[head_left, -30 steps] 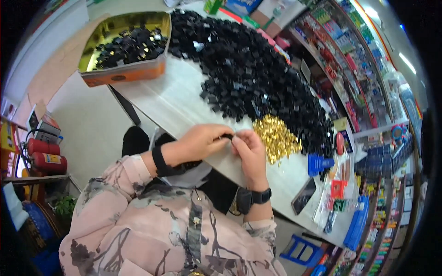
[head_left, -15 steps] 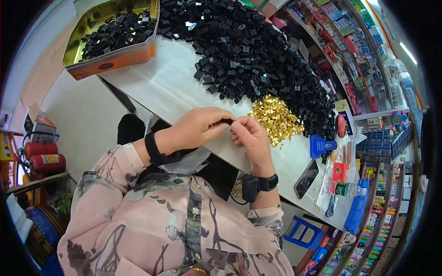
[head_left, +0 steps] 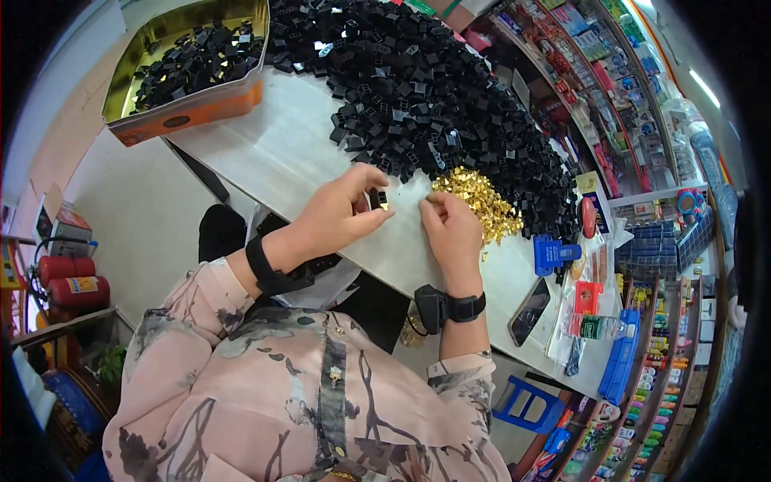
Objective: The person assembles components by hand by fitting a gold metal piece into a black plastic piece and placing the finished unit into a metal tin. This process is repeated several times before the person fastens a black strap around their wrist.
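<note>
Between thumb and fingers, my left hand (head_left: pixel 337 207) holds a small black plastic piece (head_left: pixel 378 199) above the table, with a glint of gold at its lower end. My right hand (head_left: pixel 455 237) is a short way to the right, its thumb and fingertips drawn together beside the pile of small gold metal pieces (head_left: pixel 479 195). Whatever those fingertips hold, if anything, is too small to make out. Behind both hands spreads a large heap of black plastic pieces (head_left: pixel 401 88). The gold pile touches the near edge of that heap.
An orange tin (head_left: pixel 189 120), gold inside, holds more black pieces at the far left of the white table (head_left: pixel 277 136). To the right lie a blue plastic clip-like object (head_left: pixel 554 255), a phone (head_left: pixel 530 312) and a clear bottle (head_left: pixel 602 327). Stocked shelves (head_left: pixel 634 386) stand beyond.
My hands have moved apart from where they met. The left stays with the black piece, which now shows more fully. My right hand has shifted slightly right, toward the gold pile.
</note>
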The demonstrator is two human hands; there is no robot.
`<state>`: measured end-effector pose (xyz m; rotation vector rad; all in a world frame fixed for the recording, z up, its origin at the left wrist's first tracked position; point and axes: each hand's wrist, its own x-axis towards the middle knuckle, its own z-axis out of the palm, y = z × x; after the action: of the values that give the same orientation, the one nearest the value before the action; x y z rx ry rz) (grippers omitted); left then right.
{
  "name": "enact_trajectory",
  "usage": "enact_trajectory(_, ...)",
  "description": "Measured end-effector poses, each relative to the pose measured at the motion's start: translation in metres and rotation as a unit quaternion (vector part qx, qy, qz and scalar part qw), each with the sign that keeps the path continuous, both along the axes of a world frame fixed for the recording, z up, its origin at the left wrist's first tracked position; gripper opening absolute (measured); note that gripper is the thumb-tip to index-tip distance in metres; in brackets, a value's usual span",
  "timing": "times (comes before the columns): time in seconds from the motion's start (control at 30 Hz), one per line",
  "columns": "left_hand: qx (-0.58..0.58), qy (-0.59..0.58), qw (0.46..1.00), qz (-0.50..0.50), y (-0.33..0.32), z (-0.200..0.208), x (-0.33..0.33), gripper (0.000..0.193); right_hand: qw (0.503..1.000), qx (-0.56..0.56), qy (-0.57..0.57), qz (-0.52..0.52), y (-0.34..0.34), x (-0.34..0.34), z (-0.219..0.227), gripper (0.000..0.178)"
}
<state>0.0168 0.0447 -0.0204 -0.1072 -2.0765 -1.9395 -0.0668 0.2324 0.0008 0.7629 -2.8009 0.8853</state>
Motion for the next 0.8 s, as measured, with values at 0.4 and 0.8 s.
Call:
enact_trajectory(0.4, -0.119, 0.054, 0.991, -0.014, 0.0, 0.0, 0.0, 0.018, 0.907, -0.341, -0.216, 0.12, -0.027, 0.03, 0.004, 0.011)
enact_trajectory(0.8, -0.028, -0.055, 0.995, -0.083, -0.005, 0.009, 0.005, 0.021, 0.893, -0.337, -0.27, 0.127, -0.02, 0.034, 0.007, 0.01)
